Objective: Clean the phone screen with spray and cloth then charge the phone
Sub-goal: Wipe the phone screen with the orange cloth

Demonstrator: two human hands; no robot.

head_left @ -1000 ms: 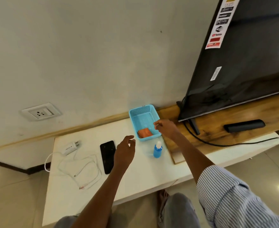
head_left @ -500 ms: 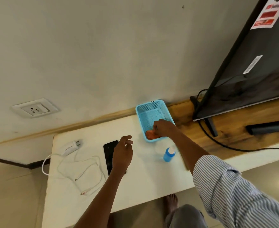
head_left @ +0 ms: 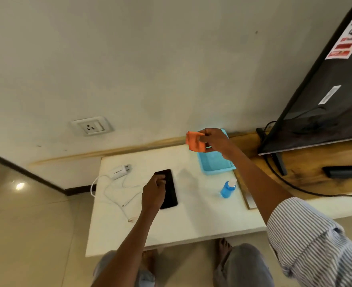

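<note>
Orange cloth (head_left: 194, 143) — soft, light, likely best pinched at a fold — hangs from right hand's (head_left: 214, 139) pinch above blue basket (head_left: 216, 165); left hand (head_left: 153, 192), fingers curled, touches table-flat phone (head_left: 167, 188) — rigid, slippery.

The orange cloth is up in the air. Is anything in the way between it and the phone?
Nothing visible blocks it. The right hand pinches the orange cloth above the blue basket. The phone lies lower left on the white table, with only the left hand on it.
</note>
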